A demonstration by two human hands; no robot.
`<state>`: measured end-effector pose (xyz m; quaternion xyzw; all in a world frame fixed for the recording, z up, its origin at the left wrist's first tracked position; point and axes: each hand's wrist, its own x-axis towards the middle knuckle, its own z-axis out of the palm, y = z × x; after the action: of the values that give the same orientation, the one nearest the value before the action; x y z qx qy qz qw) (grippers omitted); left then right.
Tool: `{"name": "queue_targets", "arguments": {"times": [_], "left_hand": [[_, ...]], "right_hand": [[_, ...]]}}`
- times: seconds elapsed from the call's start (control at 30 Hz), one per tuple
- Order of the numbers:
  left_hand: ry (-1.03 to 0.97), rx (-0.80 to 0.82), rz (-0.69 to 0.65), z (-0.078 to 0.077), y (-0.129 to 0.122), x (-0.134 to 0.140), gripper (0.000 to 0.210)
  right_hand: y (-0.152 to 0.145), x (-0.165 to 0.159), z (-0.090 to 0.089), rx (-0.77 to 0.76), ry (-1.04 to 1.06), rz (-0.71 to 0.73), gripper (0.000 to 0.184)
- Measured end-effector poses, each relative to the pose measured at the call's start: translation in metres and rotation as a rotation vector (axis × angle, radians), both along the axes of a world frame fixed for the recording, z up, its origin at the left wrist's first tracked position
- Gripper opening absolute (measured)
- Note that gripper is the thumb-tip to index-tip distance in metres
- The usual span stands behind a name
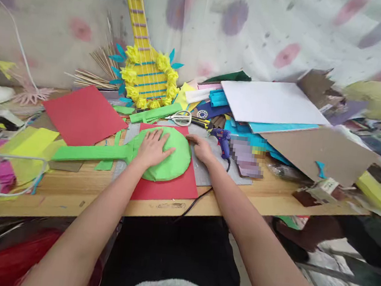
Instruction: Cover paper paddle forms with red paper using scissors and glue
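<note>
A green paper-covered banjo shape (175, 159), with a round body and a long flat neck pointing left, lies on a sheet of red paper (162, 192). My left hand (154, 148) rests flat on top of the round body, its fingers spread. At the body's right edge is my right hand (199, 148), fingers stretched out towards the rim, not wrapped round anything I can see. Just right of that hand lies a blue hot glue gun (224, 142), its black cord running to the table's front edge.
White-handled scissors (182, 118) lie behind the green shape. A yellow paper guitar (146, 78) with flowers leans at the back. Red card (85, 115) lies left, a white board (271, 101) and brown cardboard (316, 150) right. A phone (246, 157) is beside the glue gun.
</note>
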<state>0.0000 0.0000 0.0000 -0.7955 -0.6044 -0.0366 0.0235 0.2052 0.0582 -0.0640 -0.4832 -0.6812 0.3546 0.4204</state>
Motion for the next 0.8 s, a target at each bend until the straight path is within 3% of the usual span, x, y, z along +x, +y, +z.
{"name": "queue_targets", "arguments": {"times": [0.43, 0.8], "left_hand": [[-0.011, 0.019, -0.011, -0.001, 0.000, -0.002, 0.070], [-0.026, 0.030, -0.021, 0.000, 0.000, -0.002, 0.069]], "right_hand": [[-0.011, 0.004, 0.015, 0.047, -0.244, 0.050, 0.061], [-0.010, 0.004, 0.011, 0.066, -0.268, 0.037, 0.055]]}}
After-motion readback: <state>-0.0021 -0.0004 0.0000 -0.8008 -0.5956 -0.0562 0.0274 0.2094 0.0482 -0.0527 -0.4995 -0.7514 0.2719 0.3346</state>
